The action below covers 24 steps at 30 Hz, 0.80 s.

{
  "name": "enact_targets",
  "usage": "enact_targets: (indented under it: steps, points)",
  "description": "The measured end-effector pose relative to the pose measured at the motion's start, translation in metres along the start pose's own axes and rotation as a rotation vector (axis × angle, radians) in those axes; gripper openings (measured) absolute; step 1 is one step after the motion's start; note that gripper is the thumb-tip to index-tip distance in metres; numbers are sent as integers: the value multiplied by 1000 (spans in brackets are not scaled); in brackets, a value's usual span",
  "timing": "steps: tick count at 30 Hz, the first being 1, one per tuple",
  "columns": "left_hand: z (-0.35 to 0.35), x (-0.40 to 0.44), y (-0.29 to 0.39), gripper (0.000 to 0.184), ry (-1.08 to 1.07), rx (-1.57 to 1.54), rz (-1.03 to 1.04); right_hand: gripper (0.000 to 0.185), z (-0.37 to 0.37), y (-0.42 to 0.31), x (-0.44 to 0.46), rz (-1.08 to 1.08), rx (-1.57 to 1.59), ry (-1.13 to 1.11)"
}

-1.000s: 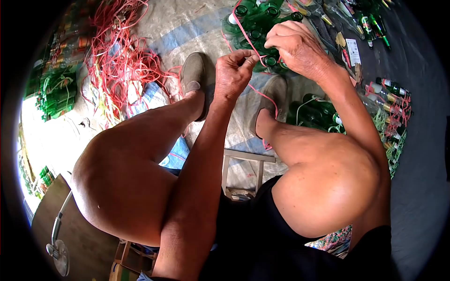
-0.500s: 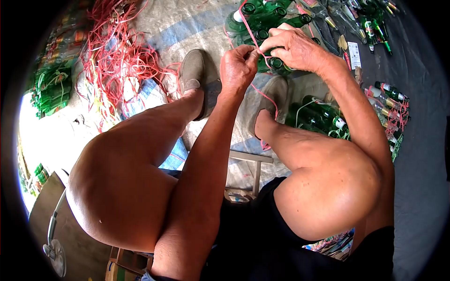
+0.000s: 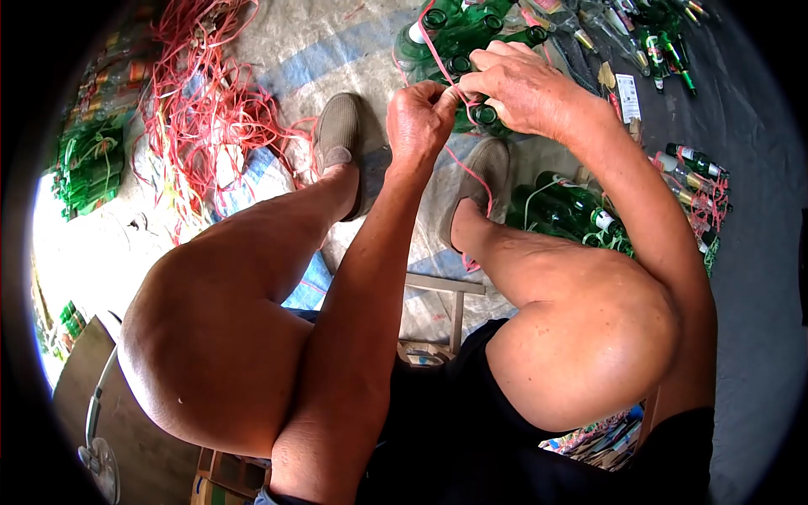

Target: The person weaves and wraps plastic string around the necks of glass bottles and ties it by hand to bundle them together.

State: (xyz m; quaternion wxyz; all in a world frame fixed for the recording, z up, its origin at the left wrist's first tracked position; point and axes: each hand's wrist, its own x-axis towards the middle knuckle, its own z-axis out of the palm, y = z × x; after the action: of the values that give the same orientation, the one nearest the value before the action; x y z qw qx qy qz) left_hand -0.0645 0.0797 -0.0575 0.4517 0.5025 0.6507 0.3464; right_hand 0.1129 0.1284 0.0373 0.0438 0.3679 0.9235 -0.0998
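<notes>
Plainly, a slim pink strip in a fingertip hold could slip

The flat pink plastic strip (image 3: 435,52) runs down across a cluster of green glass bottles (image 3: 463,35), which sits toward the right edge of the pale, blue-striped woven ground sheet (image 3: 290,29). The left hand (image 3: 419,118) pinches the strip between thumb and forefinger. The right hand (image 3: 526,93) is just beside it, fingertips brought in at the same strand; whether they clamp it or only touch it, I cannot tell. The 2 hands all but meet.

If either pinch loosens, so narrow a band could slide free and go slack around the bottles. Too hard a pull could tip or shift the nearest bottle necks, as smooth glass offers little grip.

Below the hands, the strip trails past the grey-brown textured right shoe (image 3: 486,168); a foot shifted onto it could jerk the strand. Farther out, the loose tangle of red-pink strips (image 3: 206,126) lies near the matching left shoe (image 3: 338,126) and could snag it. Near the right shin, another group of green bottles (image 3: 568,202) could be knocked by a swinging leg.
</notes>
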Motion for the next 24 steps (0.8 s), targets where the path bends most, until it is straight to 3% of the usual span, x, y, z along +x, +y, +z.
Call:
enact_targets:
  steps: [5, 10, 24]
  points:
    - [0, 0, 2, 43, -59, -121, 58, 7, -14, 7, -5, 19, 76, 81]
    - [-2, -2, 6, 43, -93, -160, 63, 14, -17, 2, -11, -34, 128, 283]
    - [-1, 2, 4, 25, -283, -313, 21, 17, -23, 3, -40, 247, 171, 310]
